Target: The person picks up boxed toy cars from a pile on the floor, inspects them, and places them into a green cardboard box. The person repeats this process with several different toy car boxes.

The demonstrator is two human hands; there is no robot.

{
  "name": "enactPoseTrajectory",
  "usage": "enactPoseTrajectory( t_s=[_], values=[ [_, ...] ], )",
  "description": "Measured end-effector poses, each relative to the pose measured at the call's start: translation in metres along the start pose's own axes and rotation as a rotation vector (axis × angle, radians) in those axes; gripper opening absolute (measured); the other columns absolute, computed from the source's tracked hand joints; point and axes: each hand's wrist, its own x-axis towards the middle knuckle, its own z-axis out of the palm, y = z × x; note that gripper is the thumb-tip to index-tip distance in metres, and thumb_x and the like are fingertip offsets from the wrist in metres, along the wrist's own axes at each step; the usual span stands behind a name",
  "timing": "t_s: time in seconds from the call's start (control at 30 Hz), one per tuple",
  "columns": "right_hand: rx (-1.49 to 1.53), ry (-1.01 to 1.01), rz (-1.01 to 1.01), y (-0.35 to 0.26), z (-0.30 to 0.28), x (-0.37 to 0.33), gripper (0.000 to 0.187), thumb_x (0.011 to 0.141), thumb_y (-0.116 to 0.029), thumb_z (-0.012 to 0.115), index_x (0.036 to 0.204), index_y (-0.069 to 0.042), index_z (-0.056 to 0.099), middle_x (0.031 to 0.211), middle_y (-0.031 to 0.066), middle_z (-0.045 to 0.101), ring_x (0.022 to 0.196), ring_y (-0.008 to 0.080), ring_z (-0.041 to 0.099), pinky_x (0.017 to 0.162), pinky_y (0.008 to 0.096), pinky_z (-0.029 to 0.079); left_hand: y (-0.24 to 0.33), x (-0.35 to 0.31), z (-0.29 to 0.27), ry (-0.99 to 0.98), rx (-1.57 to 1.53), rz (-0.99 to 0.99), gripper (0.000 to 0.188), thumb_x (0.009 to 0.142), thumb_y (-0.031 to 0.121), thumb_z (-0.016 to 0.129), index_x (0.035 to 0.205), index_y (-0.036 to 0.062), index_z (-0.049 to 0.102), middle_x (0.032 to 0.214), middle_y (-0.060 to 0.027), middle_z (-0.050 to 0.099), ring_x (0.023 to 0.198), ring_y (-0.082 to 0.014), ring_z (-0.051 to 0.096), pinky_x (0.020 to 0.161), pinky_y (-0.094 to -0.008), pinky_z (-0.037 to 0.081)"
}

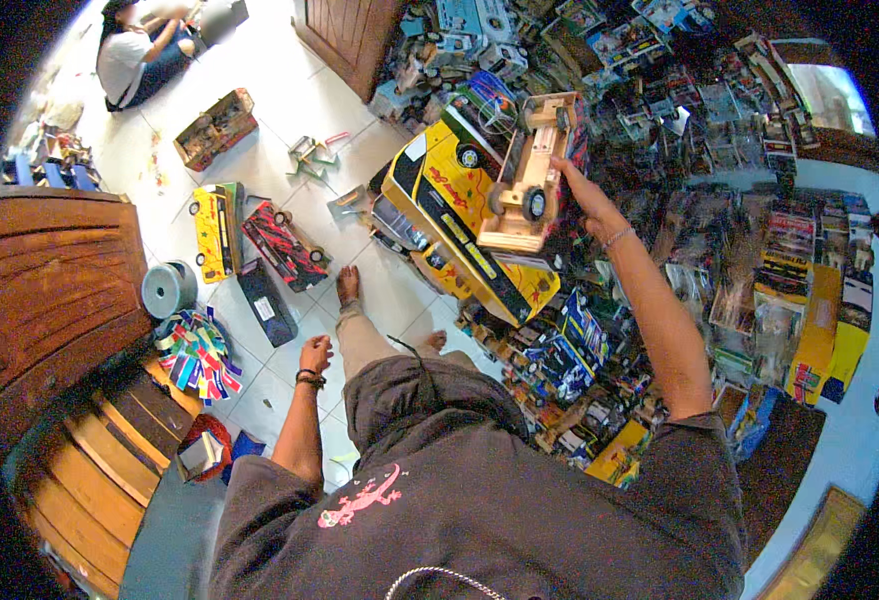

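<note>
The right hand (586,208) has a wooden toy vehicle (536,165) in its closed grip, by one long side, over a yellow toy bus (449,200); the left hand (316,353) hangs empty, half-curled. The toy looks light and stiff (wheels (533,205) perhaps fragile), best held by its body.

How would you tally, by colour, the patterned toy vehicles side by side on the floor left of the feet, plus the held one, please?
Yellow toy vehicle: 1
Red-and-black toy vehicle: 1
Pale-wood underside toy vehicle, in the right hand: 1
Total: 3
</note>
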Motion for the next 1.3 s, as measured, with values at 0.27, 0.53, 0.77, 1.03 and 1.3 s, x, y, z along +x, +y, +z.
enactPoseTrajectory(
  t_s=[0.27, 0.53, 0.77, 1.03, 1.3],
  values=[
    [-0.005, 0.050, 0.042, 0.013, 0.068, 0.053, 0.087, 0.078, -0.058, 0.063, 0.137, 0.000, 0.038, 0.127, 0.0121, 0.055, 0.110, 0.0229, 0.058, 0.090, 0.0396, 0.049, 0.040, 0.006, -0.024, -0.008, -0.147, -0.036, 0.039, 0.091, 0.037, 0.057, 0.119, 0.0100, 0.055, 0.103, -0.0074, 0.065, 0.082, -0.0178, 0.063, 0.062, -0.0332, 0.049],
    [0.000, 0.088, -0.164, 0.020, 0.067, 0.060, 0.096, 0.071, -0.054, 0.075, 0.139, -0.001, 0.031, 0.136, 0.0140, 0.045, 0.125, 0.0283, 0.043, 0.096, 0.0443, 0.043, 0.035, 0.005, -0.011, -0.077, -0.162, -0.028, 0.041, 0.089, 0.039, 0.060, 0.119, 0.0121, 0.054, 0.103, -0.0075, 0.064, 0.084, -0.0199, 0.064, 0.063, -0.0357, 0.049],
    [-0.423, 0.388, -0.220, 0.047, 0.046, 0.048, 0.090, 0.077, -0.046, 0.072, 0.141, -0.002, 0.027, 0.138, 0.0207, 0.039, 0.122, 0.0325, 0.045, 0.101, 0.0406, 0.038, 0.040, -0.002, -0.013, 0.010, 0.030, -0.071, 0.041, 0.089, 0.036, 0.059, 0.118, 0.0064, 0.056, 0.097, -0.0090, 0.067, 0.078, -0.0175, 0.065, 0.057, -0.0308, 0.051],
    [-0.765, 0.709, -0.410, 0.150, 0.013, -0.019, 0.087, 0.083, -0.051, 0.061, 0.144, -0.002, 0.024, 0.139, 0.0326, 0.031, 0.127, 0.0499, 0.031, 0.103, 0.0509, 0.034, 0.065, 0.016, -0.010, -0.054, 0.159, 0.046, 0.043, 0.089, 0.040, 0.059, 0.118, 0.0089, 0.056, 0.099, -0.0053, 0.066, 0.076, -0.0161, 0.063, 0.059, -0.0327, 0.050],
    [-0.865, 0.733, 0.157, 0.406, -0.079, -0.079, 0.086, 0.084, -0.056, 0.058, 0.135, 0.010, 0.035, 0.134, 0.0335, 0.041, 0.127, 0.0403, 0.041, 0.103, 0.0439, 0.036, 0.082, 0.019, 0.062, 0.055, 0.389, 0.271, 0.044, 0.085, 0.039, 0.060, 0.109, 0.0018, 0.065, 0.090, -0.0146, 0.070, 0.075, -0.0205, 0.067, 0.069, -0.0316, 0.053]
  ],
)
